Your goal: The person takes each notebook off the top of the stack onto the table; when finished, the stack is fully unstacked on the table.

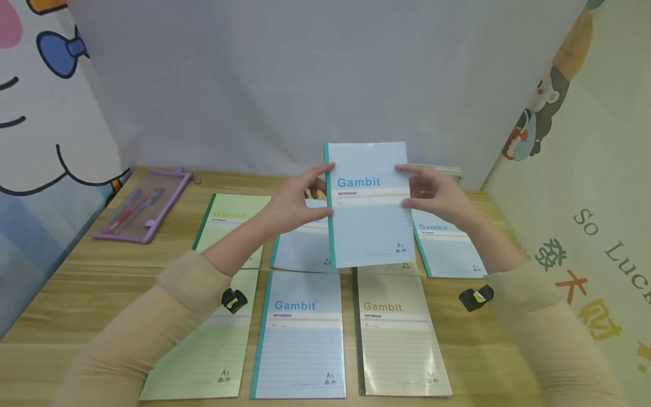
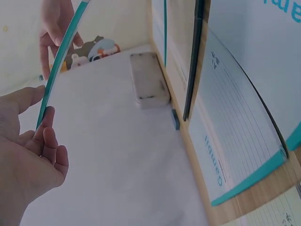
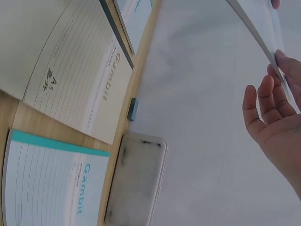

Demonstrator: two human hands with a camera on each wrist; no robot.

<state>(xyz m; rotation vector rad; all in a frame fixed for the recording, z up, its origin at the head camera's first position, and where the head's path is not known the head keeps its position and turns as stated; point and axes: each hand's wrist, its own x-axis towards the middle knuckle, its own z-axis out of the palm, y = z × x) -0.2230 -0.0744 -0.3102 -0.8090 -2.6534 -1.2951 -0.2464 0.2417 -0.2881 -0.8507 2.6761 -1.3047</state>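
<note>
A light blue Gambit notebook point(image 1: 371, 232) with a teal spine is held upright above the table. My left hand point(image 1: 297, 198) pinches its spine edge between thumb and fingers. On the opposite edge, my right hand point(image 1: 439, 192) pinches it the same way; the right wrist view shows that hand point(image 3: 277, 113) at the thin page edge. Below lie a blue notebook point(image 1: 300, 350) and a beige notebook point(image 1: 399, 350) in front. Behind them are another blue notebook point(image 1: 300, 243), partly covered, and a second beige one point(image 3: 70, 70), mostly hidden in the head view.
Green notebooks point(image 1: 229, 232) lie at the left, a blue one point(image 1: 447, 249) at the right. A purple-edged zip pouch point(image 1: 147, 209) with pens sits back left on the wooden table point(image 1: 66, 305). Along the back edge are a whitish case point(image 2: 149, 80) and a small blue block point(image 3: 133, 109).
</note>
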